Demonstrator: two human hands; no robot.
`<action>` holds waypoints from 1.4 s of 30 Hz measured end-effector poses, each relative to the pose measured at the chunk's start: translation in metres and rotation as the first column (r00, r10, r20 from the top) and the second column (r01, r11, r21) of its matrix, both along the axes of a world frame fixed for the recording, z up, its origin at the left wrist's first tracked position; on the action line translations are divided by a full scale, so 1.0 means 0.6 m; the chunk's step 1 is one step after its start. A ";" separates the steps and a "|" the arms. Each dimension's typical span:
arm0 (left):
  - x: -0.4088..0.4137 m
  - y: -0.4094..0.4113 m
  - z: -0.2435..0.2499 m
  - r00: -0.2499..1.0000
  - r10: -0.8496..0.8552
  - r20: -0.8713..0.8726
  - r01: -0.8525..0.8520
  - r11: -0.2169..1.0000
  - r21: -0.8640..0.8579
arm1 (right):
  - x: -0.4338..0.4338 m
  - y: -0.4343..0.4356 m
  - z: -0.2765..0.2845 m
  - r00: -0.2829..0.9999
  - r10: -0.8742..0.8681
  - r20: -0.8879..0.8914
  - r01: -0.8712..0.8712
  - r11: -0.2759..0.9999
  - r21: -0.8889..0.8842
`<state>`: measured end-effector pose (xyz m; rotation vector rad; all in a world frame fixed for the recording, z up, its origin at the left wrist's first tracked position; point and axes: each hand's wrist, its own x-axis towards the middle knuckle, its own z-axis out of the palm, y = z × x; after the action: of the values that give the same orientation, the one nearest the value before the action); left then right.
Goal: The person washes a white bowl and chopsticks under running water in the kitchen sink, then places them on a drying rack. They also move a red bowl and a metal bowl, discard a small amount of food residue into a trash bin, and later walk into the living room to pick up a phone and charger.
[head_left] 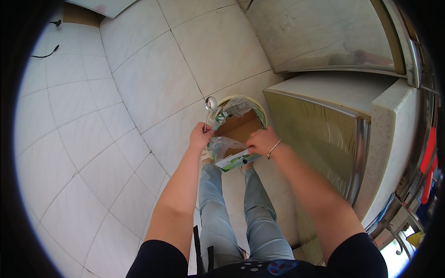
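Note:
My left hand (pixel 201 136) grips the thin handle of a metal ladle or large spoon (pixel 210 103), its shiny round bowl pointing away from me. Those fingers are also beside the rim of a round bin (pixel 261 106), which stands on the floor before my feet. Clear plastic film (pixel 240 106) lines or lies in the bin. Inside it sits an opened brown cardboard carton (pixel 240 127). The carton's white and green printed side (pixel 238 160) sticks out toward me. My right hand (pixel 261 140) holds its edge near the bin's right side; the fingertips are partly hidden.
At right, a cabinet door (pixel 313 135) and a stone countertop edge (pixel 386 114) are close to my right arm. A further cabinet panel (pixel 320 34) is beyond. White wall tiles (pixel 80 139) rise at left, with a black cable (pixel 48 54). Red-handled utensils (pixel 429 156) hang far right.

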<state>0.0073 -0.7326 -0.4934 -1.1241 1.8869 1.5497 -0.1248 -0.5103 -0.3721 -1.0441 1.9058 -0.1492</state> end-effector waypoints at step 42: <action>-0.042 0.078 0.040 0.969 -0.234 -0.078 0.234 0.972 -0.004 | 0.090 -0.013 -0.142 0.884 -0.400 -0.242 0.453 0.860 0.235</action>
<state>-0.0179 -0.6860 -0.4697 -0.8142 1.9850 1.4832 -0.0708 -0.5180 -0.4574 -0.4368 2.2315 -0.0254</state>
